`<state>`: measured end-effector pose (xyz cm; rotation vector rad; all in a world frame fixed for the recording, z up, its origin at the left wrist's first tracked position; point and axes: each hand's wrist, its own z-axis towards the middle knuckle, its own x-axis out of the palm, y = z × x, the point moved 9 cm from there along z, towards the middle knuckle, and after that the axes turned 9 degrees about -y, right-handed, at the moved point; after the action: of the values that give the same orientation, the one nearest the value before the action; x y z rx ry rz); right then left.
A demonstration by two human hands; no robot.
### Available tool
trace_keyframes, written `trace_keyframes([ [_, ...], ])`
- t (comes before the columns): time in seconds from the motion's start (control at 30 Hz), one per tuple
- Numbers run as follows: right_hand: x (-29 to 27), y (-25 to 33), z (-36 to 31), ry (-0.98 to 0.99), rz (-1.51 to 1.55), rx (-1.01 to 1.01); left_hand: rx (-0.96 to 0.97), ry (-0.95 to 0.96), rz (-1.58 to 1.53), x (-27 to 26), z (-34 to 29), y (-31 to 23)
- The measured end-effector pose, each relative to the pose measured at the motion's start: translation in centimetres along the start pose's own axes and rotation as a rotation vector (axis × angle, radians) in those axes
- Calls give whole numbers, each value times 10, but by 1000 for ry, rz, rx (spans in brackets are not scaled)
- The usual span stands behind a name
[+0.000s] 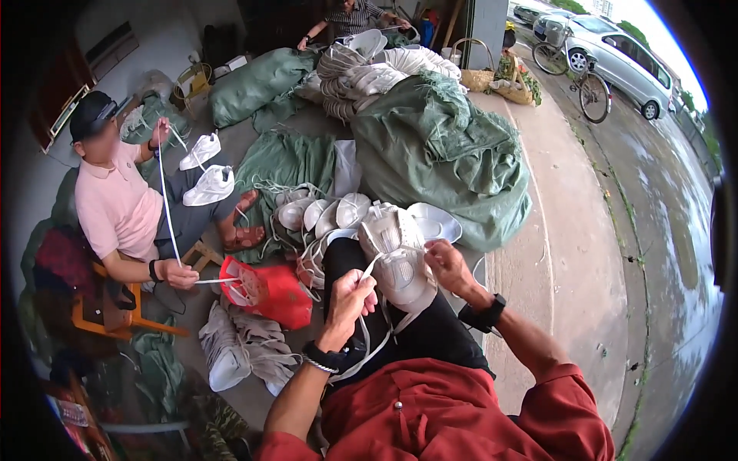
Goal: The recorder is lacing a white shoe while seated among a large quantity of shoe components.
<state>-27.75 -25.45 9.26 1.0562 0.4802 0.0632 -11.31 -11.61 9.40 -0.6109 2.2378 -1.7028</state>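
A pale shoe upper (405, 278) rests on my lap, its toe end towards me, and another white upper (382, 228) lies just beyond it. My left hand (352, 303) is closed, pinching a white shoelace (370, 268) that runs to the upper's left side. Loose lace hangs below that hand across my dark trousers. At the upper's right edge my right hand (453, 266) has its thumb and fingertips pinched together. What lies between those fingertips is too small to make out.
Several shoe uppers (314, 213) lie beyond my knees, beside a red bag (278, 298) and stacked grey uppers (244, 344). Large green sacks (438, 142) stand ahead. A seated co-worker (127, 192) at left stretches a white lace; another person (354, 17) sits at the back.
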Motion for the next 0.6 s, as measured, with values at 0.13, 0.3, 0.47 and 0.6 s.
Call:
trace_keyframes([
  [0.13,15,31,-33,424,398,642,-147,152,-210,16,-15,-5],
  [0.3,35,179,-134,898,571,-279,-346,326,-305,56,-32,14],
  [0.47,38,150,-125,1018,515,-81,-218,415,-504,49,-75,-69],
  [0.6,13,84,-44,400,56,-34,14,369,-375,10,-116,-147],
])
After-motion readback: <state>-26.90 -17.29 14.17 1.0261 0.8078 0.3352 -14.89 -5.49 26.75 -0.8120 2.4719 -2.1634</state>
